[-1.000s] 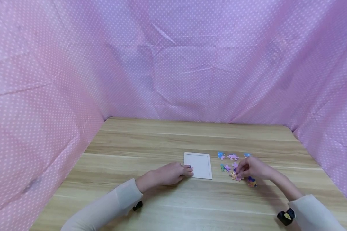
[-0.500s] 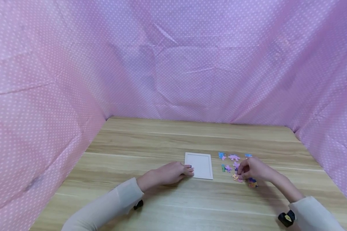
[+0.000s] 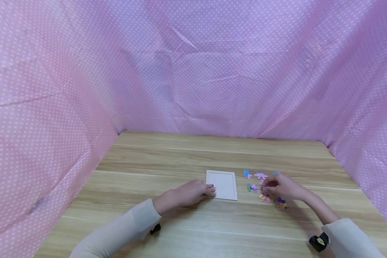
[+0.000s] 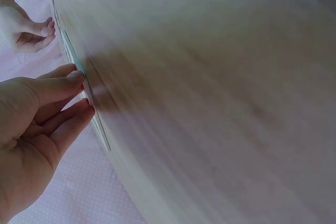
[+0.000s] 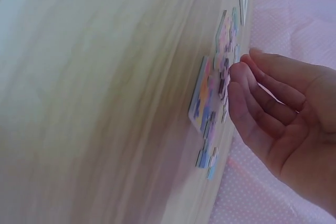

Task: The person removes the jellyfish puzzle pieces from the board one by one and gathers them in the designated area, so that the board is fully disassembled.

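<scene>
A white puzzle frame (image 3: 224,185) lies on the wooden table. My left hand (image 3: 195,193) is at its lower left corner, fingers and thumb curled about a small jigsaw piece (image 3: 214,187); only a purple and red edge of it shows. In the left wrist view the left fingertips (image 4: 83,77) meet the frame. Right of the frame lie several colourful jigsaw pieces (image 3: 260,175). Over them my right hand (image 3: 285,186) hovers with thumb and index finger slightly apart. The right fingertips (image 5: 239,72) are close beside the pieces in the right wrist view, and no piece shows in their grip.
A pink and green piece (image 3: 252,187) lies at the left of the group, and an orange and purple one (image 3: 282,204) at the lower right. Pink dotted cloth (image 3: 193,71) hangs around the wooden table (image 3: 167,157). Black bands circle both wrists.
My right thumb and index finger have spread a little and shifted slightly away from the yellow and pink piece, now more exposed. My left hand stays at the frame.
</scene>
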A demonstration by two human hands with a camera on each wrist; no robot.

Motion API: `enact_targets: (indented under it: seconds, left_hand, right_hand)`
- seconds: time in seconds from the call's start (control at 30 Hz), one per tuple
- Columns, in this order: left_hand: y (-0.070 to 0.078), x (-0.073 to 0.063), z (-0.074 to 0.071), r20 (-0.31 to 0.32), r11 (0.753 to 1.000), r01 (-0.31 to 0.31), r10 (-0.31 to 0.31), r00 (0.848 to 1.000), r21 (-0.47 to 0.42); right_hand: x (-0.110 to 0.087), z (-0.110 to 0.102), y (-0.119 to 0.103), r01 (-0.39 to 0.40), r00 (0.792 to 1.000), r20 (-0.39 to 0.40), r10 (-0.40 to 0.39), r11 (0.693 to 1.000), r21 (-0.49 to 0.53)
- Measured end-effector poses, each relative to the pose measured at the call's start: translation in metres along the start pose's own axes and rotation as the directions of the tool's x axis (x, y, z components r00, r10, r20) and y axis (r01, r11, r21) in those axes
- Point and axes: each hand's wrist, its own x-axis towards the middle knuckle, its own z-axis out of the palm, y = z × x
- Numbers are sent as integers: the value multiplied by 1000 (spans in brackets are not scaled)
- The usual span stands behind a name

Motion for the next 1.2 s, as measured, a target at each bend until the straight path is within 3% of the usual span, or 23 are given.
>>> enact_targets:
  seconds: [0.23,0.5,0.77,1.03,1.2]
  left_hand:
    - [0,-1,0,12,999,-29,29,1000,33]
    - [2,-2,0,29,1000,22,-22,999,-17]
    - [4,-3,-2,24,996,22,-24,999,87]
    - [5,-4,-5,21,994,14,-16,1000,107]
    - [5,-2,-5,21,983,-21,18,1000,182]
  right_hand:
    - [13,2,-12,-16,1000,-3,16,1000,-7]
    - [38,13,-23,20,1000,23,-20,999,27]
    - [64,27,-32,10,997,70,-16,996,83]
    - [89,44,-48,37,995,85,-57,975,217]
    - [103,56,-58,87,987,118,-110,979,186]
